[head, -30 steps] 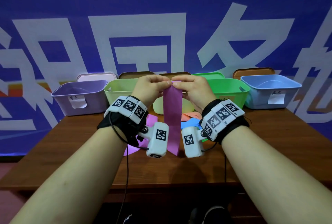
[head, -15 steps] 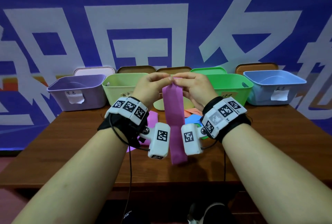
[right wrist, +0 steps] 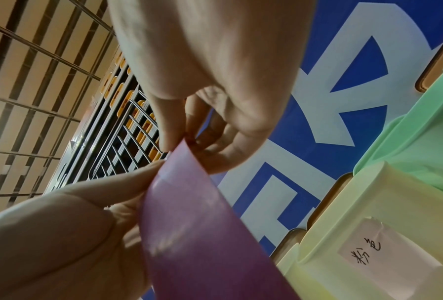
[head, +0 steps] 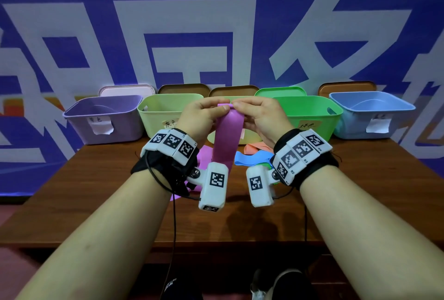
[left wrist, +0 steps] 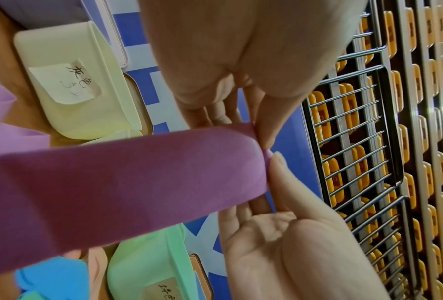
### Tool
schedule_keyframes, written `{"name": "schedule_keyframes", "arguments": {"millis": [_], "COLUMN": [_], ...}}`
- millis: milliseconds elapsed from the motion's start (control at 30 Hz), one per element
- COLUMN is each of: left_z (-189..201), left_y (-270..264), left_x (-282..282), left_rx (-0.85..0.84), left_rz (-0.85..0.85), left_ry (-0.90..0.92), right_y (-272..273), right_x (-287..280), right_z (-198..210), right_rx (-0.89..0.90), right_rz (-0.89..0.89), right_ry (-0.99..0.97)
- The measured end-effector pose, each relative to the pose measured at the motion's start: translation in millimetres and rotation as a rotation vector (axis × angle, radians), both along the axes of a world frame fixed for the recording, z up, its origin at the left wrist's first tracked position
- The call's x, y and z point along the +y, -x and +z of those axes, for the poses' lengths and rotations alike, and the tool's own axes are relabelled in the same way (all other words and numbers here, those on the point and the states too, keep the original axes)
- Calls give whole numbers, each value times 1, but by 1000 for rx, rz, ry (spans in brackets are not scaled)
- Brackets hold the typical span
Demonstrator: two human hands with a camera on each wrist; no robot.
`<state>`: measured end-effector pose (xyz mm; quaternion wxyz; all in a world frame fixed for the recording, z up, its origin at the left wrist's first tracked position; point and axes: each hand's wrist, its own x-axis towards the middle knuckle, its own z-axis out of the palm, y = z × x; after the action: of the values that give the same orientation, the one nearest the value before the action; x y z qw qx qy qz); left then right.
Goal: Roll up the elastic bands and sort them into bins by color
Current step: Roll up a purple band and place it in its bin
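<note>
1. Head view: left hand (head: 201, 117) and right hand (head: 260, 117) are raised over the bench (head: 360, 191), each pinching the top end of a magenta band (head: 225, 141). The rest of it hangs straight down between the wrists. No visible coil, so rolling looks barely begun. Loose bands lie on the bench behind the hands: orange (head: 257, 148), blue (head: 252, 157), and a light purple one (head: 204, 155) partly hidden. Five bins line the back edge: purple bin (head: 105, 119), pale green bin (head: 158, 117), a yellowish bin (head: 247, 135) mostly hidden by the hands, green bin (head: 310, 117), blue bin (head: 372, 117). The purple and blue bins show no rolls inside; the others can't be checked.

2. Left wrist view: thumb and fingers (left wrist: 263, 130) of the left hand clamp one corner of the band's end, the right thumb tip (left wrist: 279, 162) presses the other. The edge shows at most a first small turn.

3. Right wrist view: same pinch. The band is flat and uncurled below the fingertips (right wrist: 169, 142).

4. Judgement: early stage. This band needs rolling and binning, and the bench bands are untouched.
</note>
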<state>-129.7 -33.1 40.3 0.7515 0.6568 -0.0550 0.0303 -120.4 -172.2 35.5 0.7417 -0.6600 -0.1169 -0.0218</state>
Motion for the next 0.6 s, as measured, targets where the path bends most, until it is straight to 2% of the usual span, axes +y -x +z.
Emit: {"name": "schedule_keyframes", "arguments": {"millis": [267,500,600], "left_z": [-3,-2,-2], "left_y": [-1,-1,-2], "left_x": [-2,-1,1], "left_rx": [27,8,-10], "left_rz": [6,31,40], "left_ry": [15,86,68], "right_y": [-7,-8,-4], "right_x": [3,5,4], "right_z": [-6,-6,-3], "right_rx": [-29,-12,16], "right_rz": [-88,-68,-30], "right_ry": [-15,-43,3]}}
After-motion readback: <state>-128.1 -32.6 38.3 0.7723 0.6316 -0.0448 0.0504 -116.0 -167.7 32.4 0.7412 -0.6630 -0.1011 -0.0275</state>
